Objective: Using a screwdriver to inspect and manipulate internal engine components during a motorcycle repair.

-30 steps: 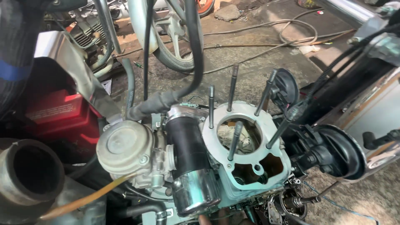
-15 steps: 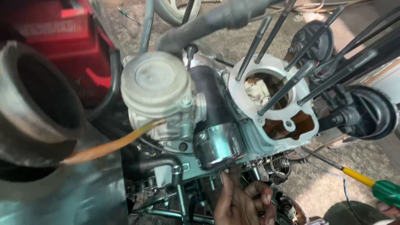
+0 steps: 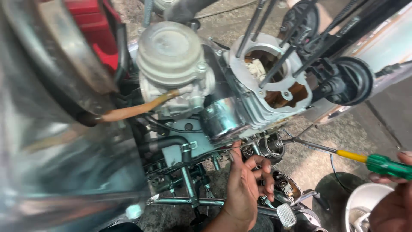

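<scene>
1. Nearest, btm right: right hand point(image 3: 392, 204), mostly cut off by the frame edge, fingers clamped on the green handle of a screwdriver point(image 3: 343, 154). The shaft runs left, w/ its tip at the small parts under the engine. A white bucket point(image 3: 365, 206) sits just below this hand.
2. Btm centre: left hand point(image 3: 246, 187), fingers loosely curled, holding nothing; index finger points up and touches, or nearly touches, the underside of the crankcase point(image 3: 253, 109). A foot peg point(image 3: 286, 215) lies just right of the wrist.
3. Mid left: carburettor point(image 3: 171, 64) w/ round cap, amber fuel hose point(image 3: 133, 111) running off to the left; both appear mounted.
4. Mid centre: crankcase top is bare, w/ cylinder and head already off. Open bore and cam-chain cavity are exposed; long studs point(image 3: 274, 64) stand free, pointing up and to the right.
5. Far: black cables point(image 3: 343, 25), concrete floor point(image 3: 373, 124), red bodywork point(image 3: 90, 25) upper left.
6. Progress, judged: top-end strip-down looks done; lower fittings beneath the case are now in hand, carb and hoses not yet removed. Which fastener the tip meets: cannot tell.
</scene>
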